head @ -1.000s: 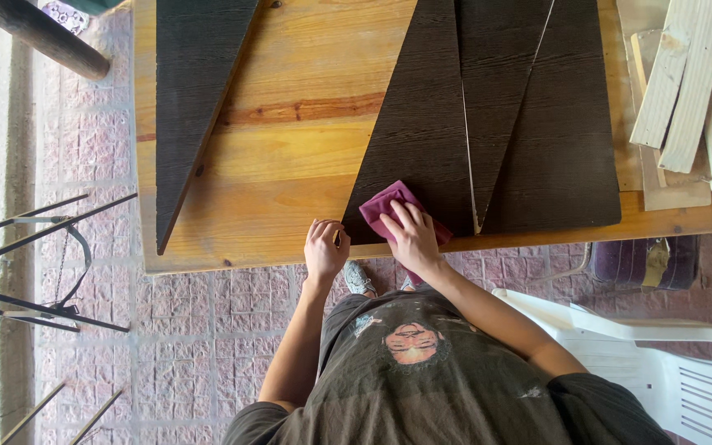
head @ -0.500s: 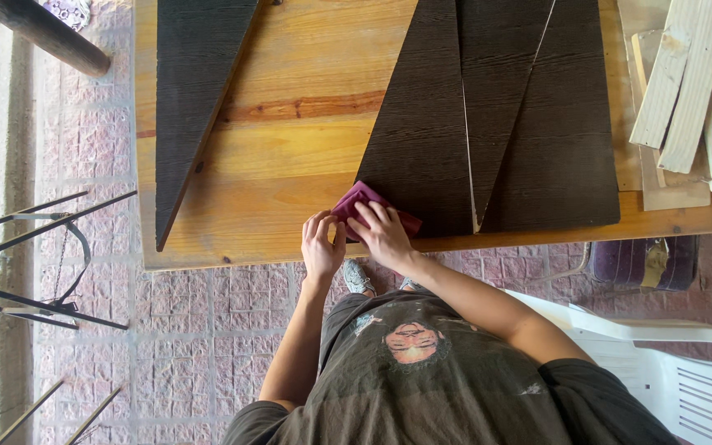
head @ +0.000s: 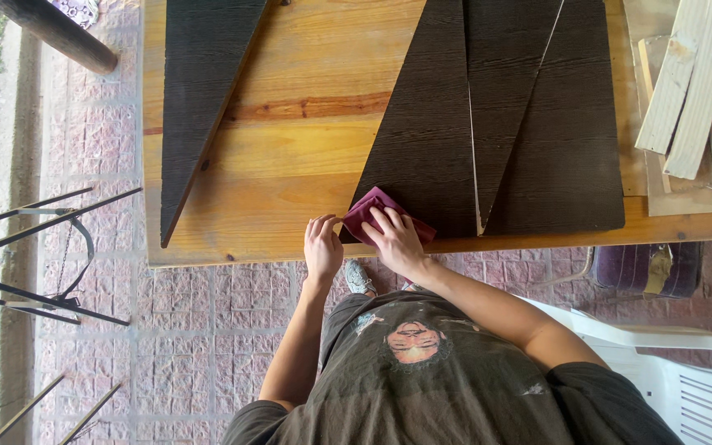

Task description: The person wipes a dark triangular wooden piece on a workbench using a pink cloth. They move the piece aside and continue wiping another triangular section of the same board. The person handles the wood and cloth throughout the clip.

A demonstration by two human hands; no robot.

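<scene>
A maroon cloth pad point(head: 372, 213) lies on the pointed lower corner of a dark stained triangular board point(head: 430, 156) on the wooden table point(head: 290, 165). My right hand point(head: 395, 241) lies flat on the pad with fingers spread over it and presses it onto the board. My left hand point(head: 323, 247) rests at the table's near edge, its fingertips pinching the pad's left corner. Two more dark triangular boards point(head: 562, 140) lie against the first one to its right. Another dark triangular board point(head: 199, 91) lies apart at the table's left.
Pale wooden slats point(head: 694, 91) are piled at the table's right end. A white plastic chair point(head: 686, 379) stands at my right, a black metal frame point(head: 26, 247) at the left on the brick paving. A dark bag point(head: 644, 268) sits under the table's edge.
My right hand slid the maroon pad leftward to the board's tip. My left hand's fingers moved up from the table edge to the pad's corner.
</scene>
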